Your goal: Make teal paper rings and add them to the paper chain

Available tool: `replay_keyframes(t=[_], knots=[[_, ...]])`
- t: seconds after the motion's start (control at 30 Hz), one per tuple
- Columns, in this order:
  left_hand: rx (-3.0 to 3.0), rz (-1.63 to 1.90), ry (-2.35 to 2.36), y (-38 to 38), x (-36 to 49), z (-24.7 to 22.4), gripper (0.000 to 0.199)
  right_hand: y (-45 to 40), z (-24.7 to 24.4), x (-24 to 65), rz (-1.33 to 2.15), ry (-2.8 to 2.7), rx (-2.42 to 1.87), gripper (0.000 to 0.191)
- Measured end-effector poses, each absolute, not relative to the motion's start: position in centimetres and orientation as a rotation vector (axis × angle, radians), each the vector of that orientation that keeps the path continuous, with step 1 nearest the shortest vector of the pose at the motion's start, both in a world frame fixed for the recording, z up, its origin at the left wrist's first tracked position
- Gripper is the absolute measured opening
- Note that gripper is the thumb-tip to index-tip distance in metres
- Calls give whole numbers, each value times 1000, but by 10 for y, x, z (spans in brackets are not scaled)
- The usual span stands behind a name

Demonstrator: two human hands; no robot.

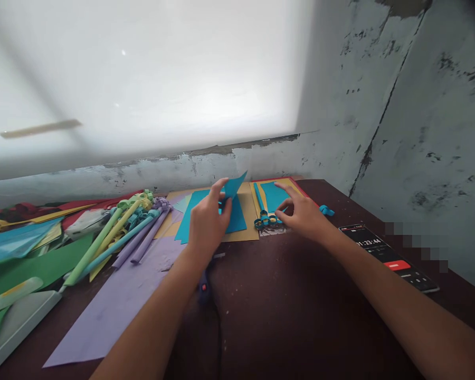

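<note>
My left hand (209,214) pinches a small piece of blue paper (235,184) between thumb and fingers, its corner pointing up. Beneath it, blue sheets (237,216) lie on a tan board (250,229). To the right, my right hand (301,211) has its index finger stretched out and its other fingers bent, with a gap between index finger and thumb. Close to its thumb sit curled blue paper loops (264,220). Beyond them are a rolled blue paper tube (258,195) and another blue sheet (271,194).
On the left lie rolled paper stems with curled tops (106,232), green paper (59,261) and a long purple sheet (103,311). A dark corded tool (204,287) is below my left hand. A phone showing a timer (388,258) and a blue paper curl (326,210) are at right.
</note>
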State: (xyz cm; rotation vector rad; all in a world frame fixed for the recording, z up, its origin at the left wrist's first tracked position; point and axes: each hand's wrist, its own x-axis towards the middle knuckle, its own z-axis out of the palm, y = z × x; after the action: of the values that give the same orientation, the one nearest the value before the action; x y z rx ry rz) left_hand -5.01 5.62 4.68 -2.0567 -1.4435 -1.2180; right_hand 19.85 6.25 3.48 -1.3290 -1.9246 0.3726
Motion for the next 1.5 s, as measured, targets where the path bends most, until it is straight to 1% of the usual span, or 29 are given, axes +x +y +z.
replay_keyframes(t=[0.07, 0.1, 0.17, 0.2, 0.23, 0.27, 0.33, 0.37, 0.4, 0.43, 0.5, 0.53, 0.57, 0.6, 0.63, 0.7, 0.73, 0.77, 0.83, 0.9, 0.97, 1.07, 1.2, 1.37, 1.5], knots=[[-2156, -1137, -1197, 43, -33, 47, 51, 59, 34, 197, 483, -1950, -1206, 86], [-2219, -1064, -1085, 38, -25, 46, 53, 58, 33, 196, 515, -1962, -1161, 92], [-2349, -917, -909, 31, -14, 42, 57, 58, 29, 196, 521, -1994, -1131, 94], [-2410, -856, -855, 30, -10, 39, 59, 59, 27, 196, 504, -2020, -1138, 91], [-2462, -817, -838, 29, -7, 36, 58, 61, 25, 196, 477, -2052, -1153, 83], [-2499, -807, -854, 29, -6, 34, 57, 62, 25, 197, 441, -2086, -1169, 71], [-2580, -816, -942, 31, -6, 31, 55, 65, 25, 199, 373, -2125, -1191, 41], [-2618, -818, -1000, 32, -8, 31, 56, 66, 27, 200, 353, -2124, -1202, 29], [-2650, -812, -1061, 34, -11, 31, 57, 66, 29, 201, 351, -2110, -1220, 22], [-2673, -787, -1118, 35, -15, 33, 58, 67, 31, 202, 364, -2086, -1243, 19], [-2656, -696, -1235, 40, -23, 37, 56, 68, 35, 205, 412, -2036, -1286, 20], [-2641, -654, -1299, 42, -28, 39, 47, 69, 37, 208, 426, -2015, -1302, 24], [-2639, -591, -1364, 45, -33, 42, 34, 71, 38, 211, 429, -1994, -1318, 31], [-2618, -533, -1450, 48, -37, 44, 23, 73, 39, 216, 416, -1973, -1336, 42], [-2560, -509, -1545, 51, -41, 46, 20, 76, 39, 222, 388, -1941, -1378, 56], [-2436, -584, -1651, 56, -48, 49, 20, 84, 36, 237, 295, -1870, -1556, 79], [-2376, -642, -1686, 58, -51, 50, 21, 88, 33, 245, 193, -1837, -1707, 83], [-2327, -705, -1705, 60, -54, 51, 22, 92, 30, 255, 70, -1838, -1869, 78], [-2253, -828, -1715, 62, -58, 52, 23, 101, 21, 272, -63, -1833, -2150, 55], [-2191, -946, -1717, 63, -60, 52, 22, 108, 11, 285, -34, -1851, -2267, 49], [-2126, -1070, -1736, 62, -62, 54, 23, 112, 4, 292, -7, -1867, -2282, 41], [-2052, -1267, -1758, 60, -63, 59, 29, 117, 0, 295, -18, -1893, -2251, 33], [-1978, -1413, -1779, 58, -67, 65, 31, 122, 6, 290, -108, -1939, -2151, 33], [-1925, -1453, -1796, 60, -72, 68, 25, 133, 17, 273, -143, -2014, -2015, 34], [-1916, -1494, -1792, 60, -76, 68, 23, 141, 26, 254, -122, -2081, -1859, 33]])
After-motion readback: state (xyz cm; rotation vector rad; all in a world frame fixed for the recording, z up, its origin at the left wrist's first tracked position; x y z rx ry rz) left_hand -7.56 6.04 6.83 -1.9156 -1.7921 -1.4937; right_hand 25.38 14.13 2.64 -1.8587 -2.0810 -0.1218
